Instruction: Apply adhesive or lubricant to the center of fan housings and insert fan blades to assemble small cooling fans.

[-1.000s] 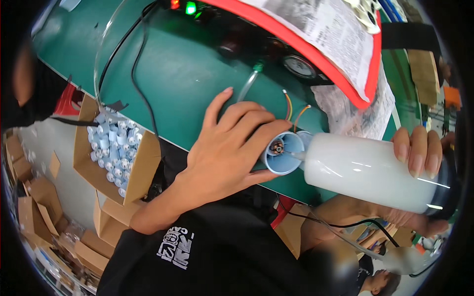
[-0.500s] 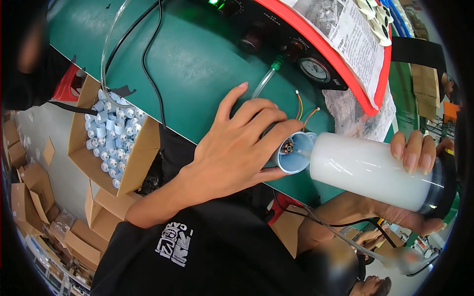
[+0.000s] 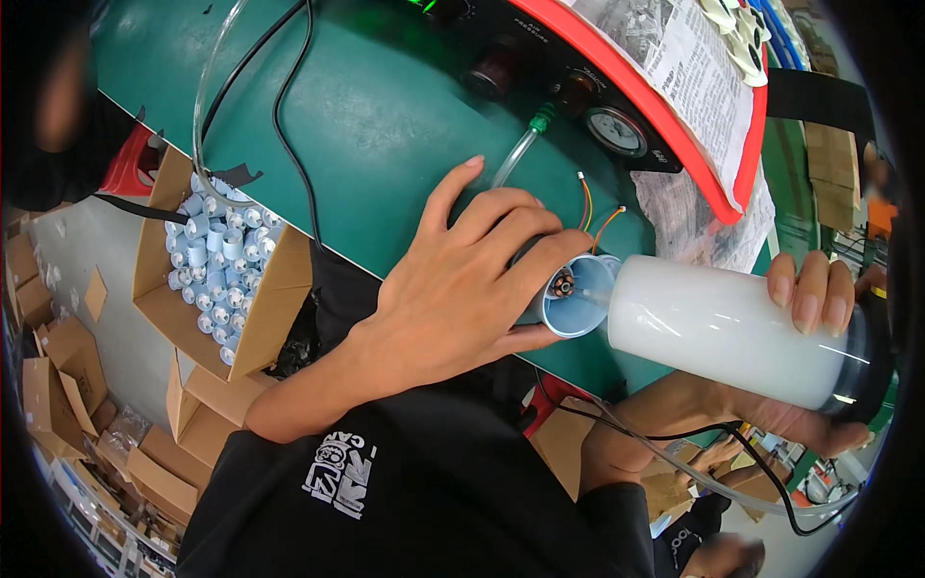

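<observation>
My left hand (image 3: 458, 275) is wrapped round a small light-blue plastic cup-shaped housing (image 3: 576, 324), its open mouth turned to the right. A small round part (image 3: 563, 281) with copper-coloured bits sits inside it. In my right hand (image 3: 811, 297) lies a large dispensing syringe (image 3: 718, 323) filled with white stuff, tilted nearly level, with a black cap at its right end. Its narrow clear tip reaches into the housing's mouth; whether it touches the inner part I cannot tell. Thin coloured wires (image 3: 587, 197) with white plugs stick out behind the housing.
A black control box (image 3: 540, 72) with a pressure gauge (image 3: 617, 131) and red-edged top stands on the green table (image 3: 376, 116). Clear hose and black cables (image 3: 299, 135) cross the table. A cardboard box (image 3: 159, 255) of similar blue housings stands at left. Another person (image 3: 718, 549) appears lower right.
Both hands keep their hold, and the syringe has shifted very slightly to the right. The hose and cable at the lower right have swung down a little.
</observation>
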The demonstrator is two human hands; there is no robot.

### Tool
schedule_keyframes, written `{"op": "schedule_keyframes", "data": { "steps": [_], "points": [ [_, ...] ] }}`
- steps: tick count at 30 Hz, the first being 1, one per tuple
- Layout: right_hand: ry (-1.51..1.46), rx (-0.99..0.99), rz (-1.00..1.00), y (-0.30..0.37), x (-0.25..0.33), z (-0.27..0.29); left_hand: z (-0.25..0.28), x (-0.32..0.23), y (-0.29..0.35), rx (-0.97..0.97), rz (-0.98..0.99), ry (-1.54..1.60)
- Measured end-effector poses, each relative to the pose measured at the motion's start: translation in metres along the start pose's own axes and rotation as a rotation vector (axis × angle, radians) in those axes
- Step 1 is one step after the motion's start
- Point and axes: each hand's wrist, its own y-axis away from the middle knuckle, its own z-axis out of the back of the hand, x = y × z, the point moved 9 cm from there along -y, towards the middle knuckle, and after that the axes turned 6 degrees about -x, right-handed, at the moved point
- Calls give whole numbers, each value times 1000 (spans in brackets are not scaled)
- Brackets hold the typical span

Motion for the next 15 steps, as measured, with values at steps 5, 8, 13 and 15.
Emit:
{"op": "schedule_keyframes", "data": {
  "steps": [5, 8, 13, 15],
  "points": [
    [-40, 37, 20, 1, 0, -8, -1, 0, 0, 7, 3, -2],
    [22, -251, -17, 5, 1, 18, 0, 0, 0, 4, 2, 2],
    [24, -13, 15, 0, 0, 1, -1, 0, -1, 1, 5, -1],
    [-2, 71, -3, -6, -3, -8, -1, 0, 0, -1, 5, -1]
  ]
}}
